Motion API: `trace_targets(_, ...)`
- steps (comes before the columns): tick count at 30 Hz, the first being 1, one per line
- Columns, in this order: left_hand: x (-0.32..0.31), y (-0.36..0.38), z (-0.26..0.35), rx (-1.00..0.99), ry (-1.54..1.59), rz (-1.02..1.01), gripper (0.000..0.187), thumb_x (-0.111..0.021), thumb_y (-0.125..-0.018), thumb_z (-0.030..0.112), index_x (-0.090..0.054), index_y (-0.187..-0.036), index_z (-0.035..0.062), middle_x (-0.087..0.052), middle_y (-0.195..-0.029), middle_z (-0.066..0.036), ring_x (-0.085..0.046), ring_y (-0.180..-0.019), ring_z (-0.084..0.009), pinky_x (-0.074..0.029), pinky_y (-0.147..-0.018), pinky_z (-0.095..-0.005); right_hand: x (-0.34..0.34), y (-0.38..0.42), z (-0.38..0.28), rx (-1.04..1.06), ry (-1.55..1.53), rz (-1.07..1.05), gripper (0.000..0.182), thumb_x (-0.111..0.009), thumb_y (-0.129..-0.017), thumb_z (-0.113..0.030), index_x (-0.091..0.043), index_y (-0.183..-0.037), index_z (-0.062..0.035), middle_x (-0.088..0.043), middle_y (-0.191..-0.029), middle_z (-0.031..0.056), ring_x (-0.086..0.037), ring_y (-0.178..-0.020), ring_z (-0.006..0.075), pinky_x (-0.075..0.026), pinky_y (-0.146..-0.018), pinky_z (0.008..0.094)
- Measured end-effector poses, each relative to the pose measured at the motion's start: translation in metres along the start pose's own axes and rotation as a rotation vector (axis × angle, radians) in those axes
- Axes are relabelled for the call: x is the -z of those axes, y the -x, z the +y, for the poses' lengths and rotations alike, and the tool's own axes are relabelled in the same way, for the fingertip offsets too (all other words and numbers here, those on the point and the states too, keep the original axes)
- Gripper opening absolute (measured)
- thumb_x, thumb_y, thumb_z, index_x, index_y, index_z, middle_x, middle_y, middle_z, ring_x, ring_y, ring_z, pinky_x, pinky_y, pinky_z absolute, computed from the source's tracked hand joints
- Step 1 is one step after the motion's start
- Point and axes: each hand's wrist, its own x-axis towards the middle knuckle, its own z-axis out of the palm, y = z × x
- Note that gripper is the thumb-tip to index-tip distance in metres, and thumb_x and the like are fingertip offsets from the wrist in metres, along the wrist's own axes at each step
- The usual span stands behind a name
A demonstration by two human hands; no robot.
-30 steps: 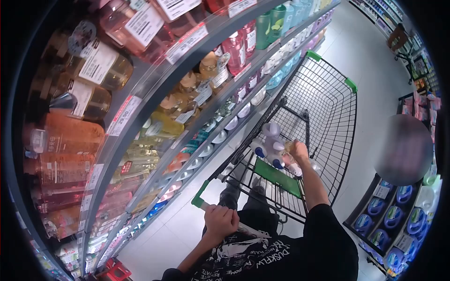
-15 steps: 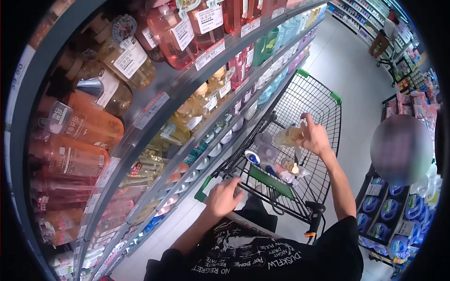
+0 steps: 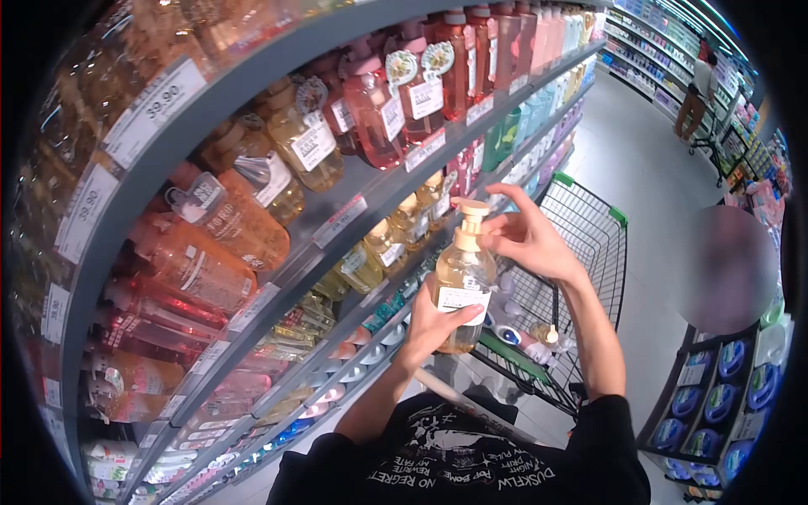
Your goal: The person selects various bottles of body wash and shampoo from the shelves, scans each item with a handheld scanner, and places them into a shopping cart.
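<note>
In the head view, the person's left hand (image 3: 433,324) was clamped on the body of a clear pump bottle (image 3: 476,265) of pale amber liquid, at the middle of the frame. The thumb lay across the lower part of its white label (image 3: 459,301), and the bottle leaned slightly, its cream pump head (image 3: 474,210) at the top. The right hand (image 3: 534,240) was just right of the pump head, its fingers curved and spread apart; whether the fingertips touched the pump could not be told.

Behind and below the hands, right of centre, was a black wire cart (image 3: 587,195) with green corners. In its near end lay several containers, among them a white one with a blue part (image 3: 508,335) and one with a cream pump (image 3: 551,334).

A shelf unit (image 3: 362,202) slanted from the lower left to the upper right of the frame. It held orange bottles (image 3: 240,219) at left and red bottles (image 3: 370,118) at upper centre, with price tags along its edges, one reading 39.90 (image 3: 164,99) at upper left. A rack of blue containers (image 3: 720,402) was at lower right. Another person (image 3: 701,88) stood at upper right beside a cart. The black shirt (image 3: 471,459) with white print filled the lower centre.
</note>
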Motion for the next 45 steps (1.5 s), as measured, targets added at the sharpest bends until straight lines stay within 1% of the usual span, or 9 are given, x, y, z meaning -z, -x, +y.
trace_targets(4,0.015,0.004,0.036,0.034,0.207,0.009,0.050,-0.076,-0.079,0.004,-0.048,-0.120,-0.0007,-0.062,-0.110,-0.009,-0.061,-0.100,-0.0146,-0.051,-0.085,-0.0300,-0.013,0.003,0.026,-0.013,-0.438,-0.251,0.090,-0.065,-0.074,0.003,-0.022,-0.150,-0.0170,-0.046,-0.140,0.0095,-0.042,-0.128,0.0213,-0.039,-0.102,0.0381)
trace_targets(7,0.023,0.005,0.044,-0.112,0.112,0.023,0.048,-0.073,-0.081,0.002,-0.047,-0.122,-0.0012,-0.062,-0.110,-0.009,-0.061,-0.100,-0.0141,-0.051,-0.086,-0.0296,-0.038,0.009,0.034,0.020,-0.488,-0.280,0.096,-0.074,-0.076,-0.009,-0.016,-0.153,-0.0165,-0.034,-0.148,0.0114,-0.033,-0.136,0.0248,-0.029,-0.110,0.0394)
trace_targets(10,0.028,0.002,0.054,-0.213,0.013,0.101,0.054,-0.078,-0.078,0.007,-0.047,-0.122,-0.0009,-0.063,-0.110,-0.009,-0.061,-0.100,-0.0144,-0.050,-0.087,-0.0295,-0.071,-0.001,0.044,0.132,-0.568,-0.185,0.085,-0.067,-0.087,-0.023,-0.015,-0.152,-0.0091,-0.025,-0.153,0.0141,-0.026,-0.139,0.0283,-0.019,-0.115,0.0395)
trace_targets(14,0.035,-0.003,0.077,-0.261,-0.124,0.162,0.064,-0.084,-0.072,0.013,-0.047,-0.122,-0.0011,-0.063,-0.110,-0.011,-0.061,-0.100,-0.0155,-0.049,-0.086,-0.0302,-0.092,-0.024,0.014,-0.054,-0.753,0.096,0.044,-0.055,-0.098,-0.028,-0.046,-0.132,-0.0019,-0.059,-0.119,0.0070,-0.057,-0.108,0.0151,-0.047,-0.094,0.0326)
trace_targets(20,0.049,-0.033,0.116,-0.532,-0.185,0.309,0.076,-0.087,-0.065,0.012,-0.044,-0.126,-0.0005,-0.062,-0.113,-0.012,-0.060,-0.103,-0.0184,-0.048,-0.090,-0.0323,-0.097,-0.064,-0.043,0.219,-0.620,0.010,0.045,-0.061,-0.095,-0.026,-0.047,-0.130,-0.0016,-0.060,-0.116,0.0051,-0.056,-0.106,0.0118,-0.046,-0.093,0.0299)
trace_targets(24,0.063,-0.064,0.149,-0.631,-0.267,0.444,0.067,-0.081,-0.069,0.004,-0.043,-0.124,-0.0004,-0.059,-0.114,-0.010,-0.061,-0.101,-0.0181,-0.050,-0.088,-0.0311,-0.105,-0.089,-0.089,0.372,-0.528,-0.021,0.052,-0.066,-0.092,-0.032,-0.048,-0.130,-0.0006,-0.059,-0.118,0.0050,-0.054,-0.106,0.0110,-0.043,-0.094,0.0283)
trace_targets(31,0.093,-0.108,0.150,-0.809,-0.245,0.412,0.076,-0.084,-0.068,0.004,-0.038,-0.128,0.0013,-0.051,-0.121,-0.010,-0.054,-0.111,-0.0187,-0.045,-0.095,-0.0332,-0.114,-0.155,-0.051,0.505,-0.727,-0.016,0.057,-0.067,-0.090,-0.036,-0.048,-0.131,-0.0017,-0.058,-0.118,0.0065,-0.053,-0.108,0.0132,-0.040,-0.096,0.0304)
trace_targets(40,0.105,-0.126,0.130,-0.846,-0.590,0.657,0.072,-0.087,-0.063,0.011,-0.048,-0.123,-0.0011,-0.051,-0.104,-0.013,-0.053,-0.097,-0.0286,-0.044,-0.089,-0.0384,-0.120,-0.181,-0.027,0.439,-0.682,0.104,0.043,-0.066,-0.092,-0.030,-0.053,-0.122,-0.0020,-0.060,-0.109,0.0046,-0.055,-0.100,0.0102,-0.044,-0.088,0.0272)
trace_targets(45,0.106,-0.134,0.122,-0.776,-0.621,0.707,0.061,-0.084,-0.066,0.013,-0.053,-0.117,-0.0023,-0.053,-0.102,-0.013,-0.056,-0.092,-0.0265,-0.045,-0.082,-0.0376,-0.130,-0.178,-0.042,0.236,-0.348,0.344,0.037,-0.066,-0.092,-0.033,-0.065,-0.106,0.0014,-0.069,-0.091,0.0051,-0.059,-0.079,0.0084,-0.049,-0.071,0.0261)
